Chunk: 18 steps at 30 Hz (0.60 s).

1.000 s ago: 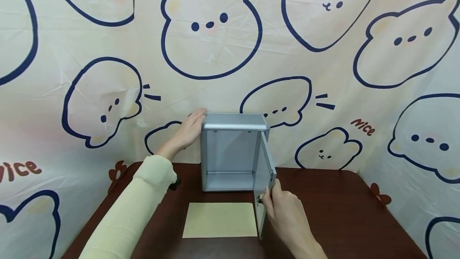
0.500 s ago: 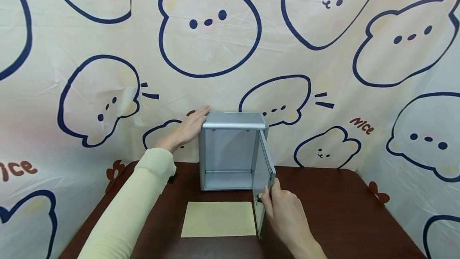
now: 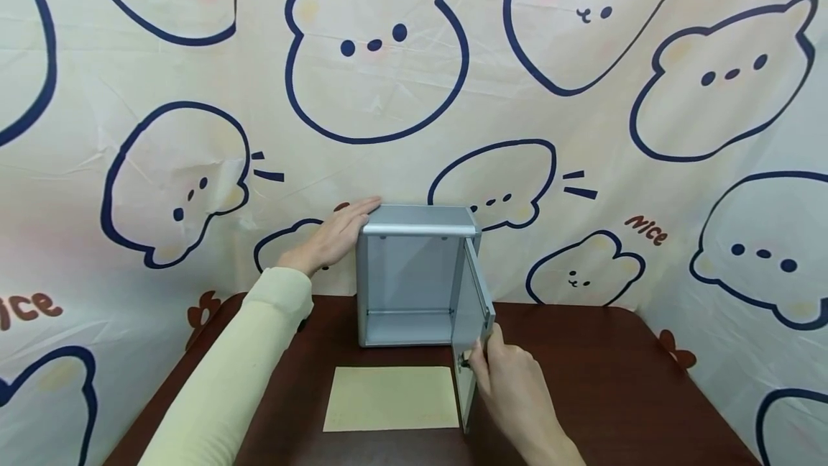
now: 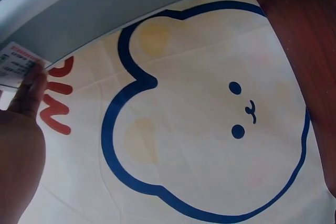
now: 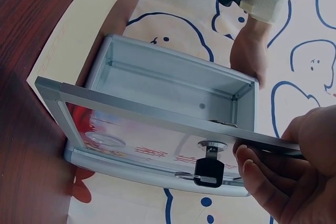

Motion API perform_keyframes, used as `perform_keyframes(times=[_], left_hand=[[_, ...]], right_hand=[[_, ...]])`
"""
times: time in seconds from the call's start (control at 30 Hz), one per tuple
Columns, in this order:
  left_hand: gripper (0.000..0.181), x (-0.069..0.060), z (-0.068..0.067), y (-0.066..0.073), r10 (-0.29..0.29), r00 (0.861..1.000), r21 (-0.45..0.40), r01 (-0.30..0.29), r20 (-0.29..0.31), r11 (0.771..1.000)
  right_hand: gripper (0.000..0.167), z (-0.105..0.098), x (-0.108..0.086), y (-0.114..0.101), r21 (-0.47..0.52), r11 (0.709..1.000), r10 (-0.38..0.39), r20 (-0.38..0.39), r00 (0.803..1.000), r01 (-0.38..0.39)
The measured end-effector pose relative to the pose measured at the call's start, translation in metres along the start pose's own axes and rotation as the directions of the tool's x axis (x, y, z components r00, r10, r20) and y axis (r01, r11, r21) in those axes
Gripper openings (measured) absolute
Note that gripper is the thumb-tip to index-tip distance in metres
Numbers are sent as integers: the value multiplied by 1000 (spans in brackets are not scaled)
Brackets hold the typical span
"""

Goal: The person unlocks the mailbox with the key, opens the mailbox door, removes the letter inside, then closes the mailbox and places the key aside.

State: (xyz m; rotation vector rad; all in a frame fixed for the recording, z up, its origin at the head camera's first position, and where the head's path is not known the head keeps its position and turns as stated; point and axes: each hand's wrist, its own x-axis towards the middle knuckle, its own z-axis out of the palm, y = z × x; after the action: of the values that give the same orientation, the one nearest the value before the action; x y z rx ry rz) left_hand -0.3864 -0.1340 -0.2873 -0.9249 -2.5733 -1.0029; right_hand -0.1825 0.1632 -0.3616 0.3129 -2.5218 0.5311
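Observation:
A grey metal box (image 3: 414,220) stands on the table with its front door (image 3: 477,308) swung out at the right; the inside shows bare. My left hand (image 3: 333,237) rests on the box's upper left edge, fingers extended; in the left wrist view a printed label (image 4: 20,62) is beside those fingertips. At the door's free edge, my right hand (image 3: 517,387) pinches the frame between thumb and fingers. The right wrist view shows a black-headed key (image 5: 209,172) in the door's lock (image 5: 212,145), close to the fingers of my right hand (image 5: 294,177).
A pale yellow sheet (image 3: 391,399) lies on the dark brown table (image 3: 582,380) in front of the box, its right edge by the door's foot. Behind and at the sides hangs a cream cloth (image 3: 375,178) with blue bear outlines.
My left hand has slid slightly inward over the box's top edge. The right hand keeps its hold and the door's angle looks unchanged; the head view has shifted a little.

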Motion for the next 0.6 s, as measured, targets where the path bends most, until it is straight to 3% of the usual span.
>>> perform_keyframes(times=[0.2,0.6], left_hand=[[52,0,5,-7,38,998,15,-37,-54,999],[52,2,13,-10,41,992,-21,-44,-122,999]], right_hand=[[14,1,-1,0,-13,1000,-14,-18,1000,13],[16,1,0,-3,0,1000,0,-13,1000,0]])
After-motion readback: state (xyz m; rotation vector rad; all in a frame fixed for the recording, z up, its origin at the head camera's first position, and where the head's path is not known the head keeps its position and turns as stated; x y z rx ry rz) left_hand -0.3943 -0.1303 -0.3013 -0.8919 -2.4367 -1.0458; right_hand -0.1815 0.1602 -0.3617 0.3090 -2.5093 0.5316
